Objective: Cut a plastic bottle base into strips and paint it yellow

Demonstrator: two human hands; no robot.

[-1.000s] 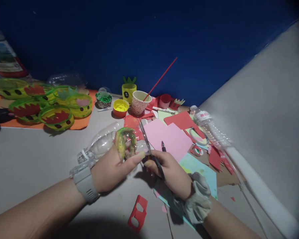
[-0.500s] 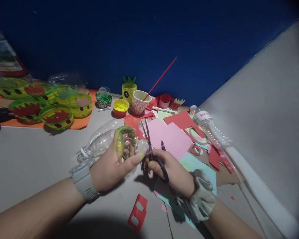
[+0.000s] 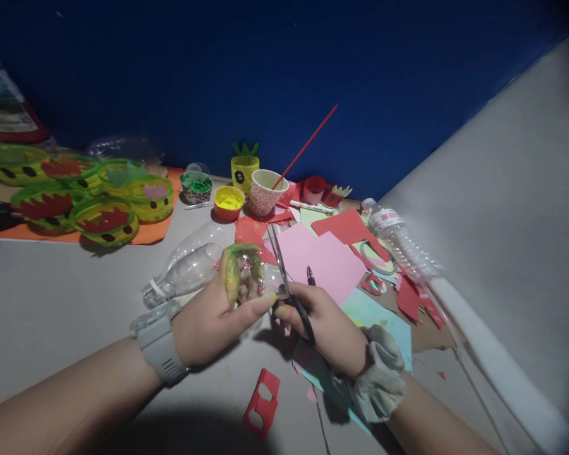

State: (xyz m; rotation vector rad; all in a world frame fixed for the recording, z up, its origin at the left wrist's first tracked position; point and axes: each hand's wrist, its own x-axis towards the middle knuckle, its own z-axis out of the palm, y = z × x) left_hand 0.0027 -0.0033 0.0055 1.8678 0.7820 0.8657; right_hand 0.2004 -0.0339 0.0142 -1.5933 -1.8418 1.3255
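Note:
My left hand (image 3: 218,322) is closed around a cut piece of clear plastic bottle (image 3: 239,265) streaked with green and yellow paint. A clear strip of that plastic reaches toward my right hand (image 3: 322,319), which is wrapped round the black handles of scissors (image 3: 278,256). The scissor blades point up and away from me, beside the plastic's right edge. In the view the blades look nearly together. Some fingers of both hands are hidden behind the plastic and the handles. Behind my left hand lies a clear plastic bottle (image 3: 184,268) on its side.
Painted yellow-green plastic rings (image 3: 107,221) sit on orange paper (image 3: 156,235) at left. A red paint cup, a yellow paint cup (image 3: 229,205) and a patterned paper cup (image 3: 267,196) with a red stick stand ahead. Pink paper (image 3: 336,268), a capped bottle (image 3: 398,240) and red scraps (image 3: 262,403) lie nearby.
The scissor blades have closed from a narrow V to nearly together. My hands have stayed almost in place, with the plastic turned slightly.

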